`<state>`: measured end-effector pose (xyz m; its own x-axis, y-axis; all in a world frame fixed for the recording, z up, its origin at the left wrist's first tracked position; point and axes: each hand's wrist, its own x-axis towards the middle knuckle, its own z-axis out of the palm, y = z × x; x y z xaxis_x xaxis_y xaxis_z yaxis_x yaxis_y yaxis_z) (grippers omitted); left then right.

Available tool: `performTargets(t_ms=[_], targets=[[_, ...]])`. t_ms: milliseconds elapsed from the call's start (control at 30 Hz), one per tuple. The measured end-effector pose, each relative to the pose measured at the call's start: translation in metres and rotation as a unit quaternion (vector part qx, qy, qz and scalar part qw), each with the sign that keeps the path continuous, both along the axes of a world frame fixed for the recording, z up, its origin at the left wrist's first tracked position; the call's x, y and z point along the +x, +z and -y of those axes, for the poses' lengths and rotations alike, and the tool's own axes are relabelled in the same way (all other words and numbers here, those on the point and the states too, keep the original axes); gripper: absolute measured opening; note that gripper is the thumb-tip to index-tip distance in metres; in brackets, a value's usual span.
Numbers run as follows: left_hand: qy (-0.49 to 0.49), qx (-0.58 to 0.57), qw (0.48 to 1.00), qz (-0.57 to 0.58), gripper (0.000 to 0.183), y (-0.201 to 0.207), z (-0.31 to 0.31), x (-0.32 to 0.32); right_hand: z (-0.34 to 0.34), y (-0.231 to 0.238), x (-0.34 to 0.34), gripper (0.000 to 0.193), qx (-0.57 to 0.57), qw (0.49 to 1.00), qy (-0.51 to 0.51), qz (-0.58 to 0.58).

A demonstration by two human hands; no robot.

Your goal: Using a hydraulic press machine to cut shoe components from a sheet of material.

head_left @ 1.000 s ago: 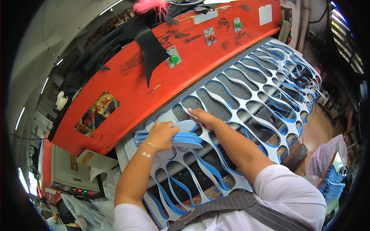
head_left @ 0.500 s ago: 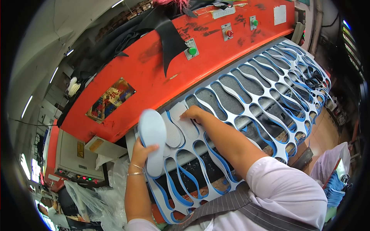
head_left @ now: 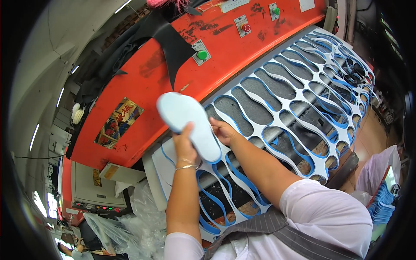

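Left hand [head_left: 185, 145] clamps a stack of pale blue foam insole cutouts [head_left: 189, 123], fingers closed round its lower edge, stack raised and tilted above the bed. Right hand [head_left: 224, 131], just beside that grip, presses fingers down on the white-and-blue foam sheet punched with insole-shaped holes [head_left: 299, 93]; curled, not pinching anything visible. Beyond both grips: red cutting press [head_left: 173, 78] with green button [head_left: 202, 54].

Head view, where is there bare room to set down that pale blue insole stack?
Little. The left hand holds the insole stack; the right hand rests on the cut-out foam sheet, which fills the bed. The barest patch is the uncut white corner between the orange machine and the plastic bags.
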<state>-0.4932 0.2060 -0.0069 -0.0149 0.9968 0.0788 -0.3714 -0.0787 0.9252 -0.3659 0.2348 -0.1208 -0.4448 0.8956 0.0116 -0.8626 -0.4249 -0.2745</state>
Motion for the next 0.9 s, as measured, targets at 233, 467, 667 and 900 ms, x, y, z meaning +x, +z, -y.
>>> performTargets(t_ms=[233, 467, 667, 900], targets=[[-0.038, 0.151, 0.938, -0.309, 0.07, 0.085, 0.047, -0.126, -0.001, 0.019, -0.002, 0.046, 0.097, 0.767, -0.339, 0.537], [-0.17, -0.07, 0.723, -0.666, 0.067, 0.017, 0.066, -0.194, 0.014, 0.067, -0.059, 0.061, 0.127, 0.567, -0.061, 0.811], [-0.262, 0.336, 0.352, -0.834, 0.047, 0.046, 0.036, -0.133, 0.008, 0.044, -0.059, 0.065, 0.012, 0.776, 0.066, 0.627], [-0.314, 0.356, 0.366, -0.8, 0.037, 0.03, 0.015, -0.131, 0.018, 0.048, -0.079, 0.06, -0.026, 0.889, 0.001, 0.456]])
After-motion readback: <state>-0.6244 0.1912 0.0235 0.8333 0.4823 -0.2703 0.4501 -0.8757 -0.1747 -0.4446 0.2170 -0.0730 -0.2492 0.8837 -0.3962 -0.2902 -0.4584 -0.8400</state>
